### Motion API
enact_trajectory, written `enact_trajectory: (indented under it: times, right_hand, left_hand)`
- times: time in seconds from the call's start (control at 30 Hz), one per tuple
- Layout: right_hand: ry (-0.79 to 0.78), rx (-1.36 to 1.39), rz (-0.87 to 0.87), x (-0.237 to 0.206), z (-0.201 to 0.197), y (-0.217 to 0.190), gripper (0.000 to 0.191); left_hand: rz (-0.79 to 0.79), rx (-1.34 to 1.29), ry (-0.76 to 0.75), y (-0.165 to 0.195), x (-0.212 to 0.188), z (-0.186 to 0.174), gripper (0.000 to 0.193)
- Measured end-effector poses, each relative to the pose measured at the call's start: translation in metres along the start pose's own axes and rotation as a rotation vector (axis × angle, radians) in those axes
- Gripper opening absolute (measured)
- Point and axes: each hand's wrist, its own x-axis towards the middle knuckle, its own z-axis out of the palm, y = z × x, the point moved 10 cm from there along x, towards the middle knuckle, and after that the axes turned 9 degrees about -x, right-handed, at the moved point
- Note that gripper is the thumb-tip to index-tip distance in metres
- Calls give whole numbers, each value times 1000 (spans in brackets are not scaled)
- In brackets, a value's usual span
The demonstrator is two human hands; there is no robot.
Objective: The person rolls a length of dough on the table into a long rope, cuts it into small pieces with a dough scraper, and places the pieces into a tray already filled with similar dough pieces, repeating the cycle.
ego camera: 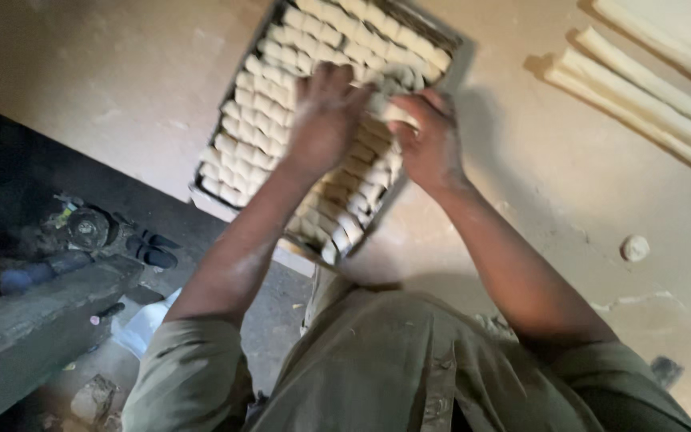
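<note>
Both hands work over a metal tray [216,198] packed with rows of small dough pieces [259,108]. The left hand [325,120] presses flat on the pieces; the right hand [432,144] pinches one near the middle. Long dough ropes [641,100] lie apart on the floured worktop [553,184].

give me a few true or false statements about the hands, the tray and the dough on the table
1. Both hands rest over the tray of small dough pieces. True: the left hand and the right hand are both on the pieces.
2. The tray is almost bare. False: rows of pieces fill it.
3. Long dough ropes lie on the table beyond the right hand. True.
4. The right hand holds a knife. False: no tool shows in it, only dough at its fingers.
5. A small dough lump lies inside the tray. False: it lies alone on the table, apart from the tray.
</note>
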Motion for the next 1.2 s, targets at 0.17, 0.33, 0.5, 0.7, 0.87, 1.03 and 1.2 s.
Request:
enact_trajectory:
  times: [0.17, 0.33, 0.5, 0.7, 0.87, 1.03, 1.2]
  right_hand:
    - [-322, 185, 27, 72, 107, -46, 54]
    - [-299, 137, -14, 50, 85, -43, 54]
    - [-114, -13, 81, -24, -10, -1, 34]
    - [-67, -397, 461, -181, -88, 108, 47]
    - [-101, -565, 595, -355, -150, 161, 63]
    - [-73, -711, 1025, -513, -262, 212, 74]
    - [-160, -712, 937, -553, -316, 235, 92]
  left_hand:
    - [-114, 39, -11, -102, 5, -39, 50]
    - [-130, -2, -27, -115, -10, -26, 58]
    - [-244, -27, -148, -124, -4, -15, 44]
    - [-123, 4, -145, -27, 17, 34, 45]
    - [179, -205, -343, 180, -7, 171, 67]
    - [413, -173, -627, 380, -75, 290, 71]
    - [436, -254, -543, 482, -60, 339, 77]
